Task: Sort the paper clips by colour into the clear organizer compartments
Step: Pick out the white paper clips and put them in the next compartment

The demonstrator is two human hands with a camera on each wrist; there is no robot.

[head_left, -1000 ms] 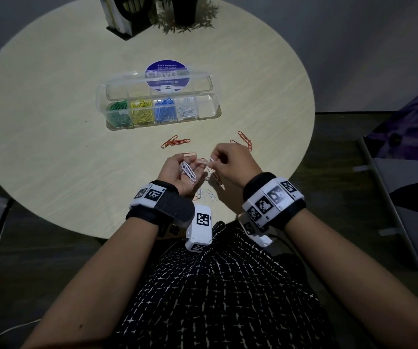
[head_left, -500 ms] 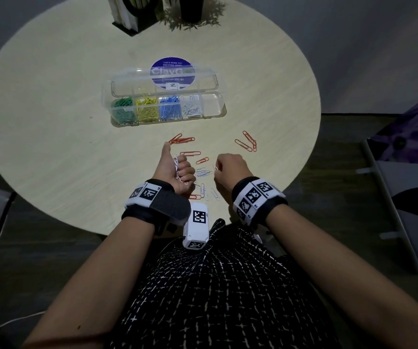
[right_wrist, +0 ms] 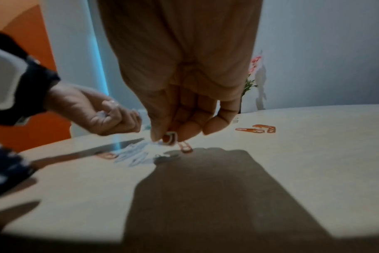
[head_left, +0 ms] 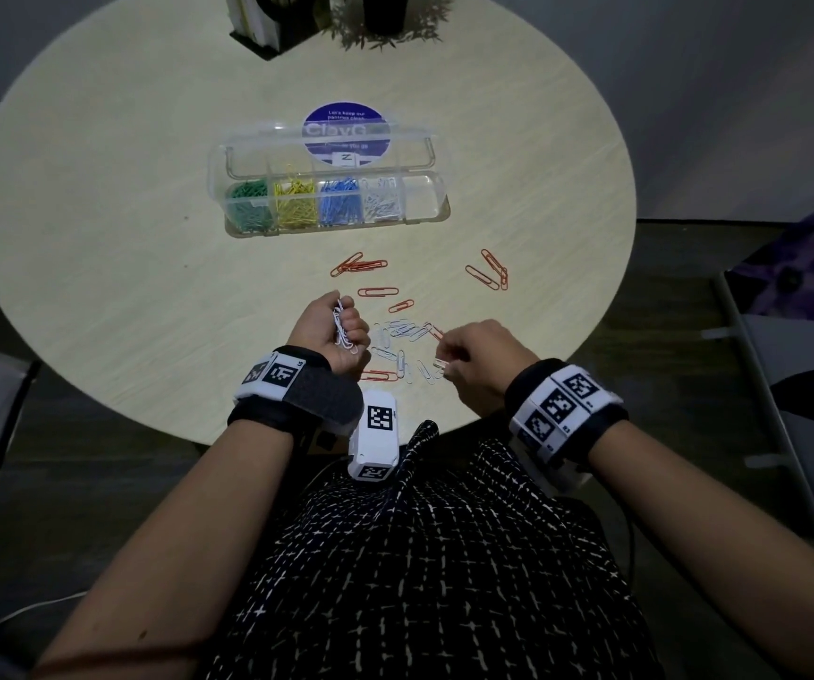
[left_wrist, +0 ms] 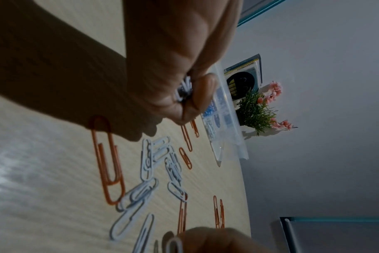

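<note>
The clear plastic organizer (head_left: 424, 201) with its hinged lid open lies on the far side of the round pale wooden tabletop (head_left: 125, 267), its long axis running left to right; from its left end the compartments hold green, yellow, blue and white clips, and the rightmost one looks empty. On the near side of the organizer, between it and the person, lies a loose scatter of white paper clips (head_left: 397, 336) mixed with orange paper clips (head_left: 378, 291); more orange ones lie toward the organizer's right end.

The right hand (head_left: 481, 358) is just right of that scatter, fingertips (right_wrist: 160, 135) pressed together on a single white paper clip (right_wrist: 170, 138) right at the tabletop. The left hand (head_left: 334, 336) sits on the scatter's left edge, fingers curled round a bundle of white paper clips (head_left: 341, 326).

Both hands are about equally far from the organizer. Judging by this, white clips are being gathered; the white compartment lies ahead and slightly left of the right hand.
</note>
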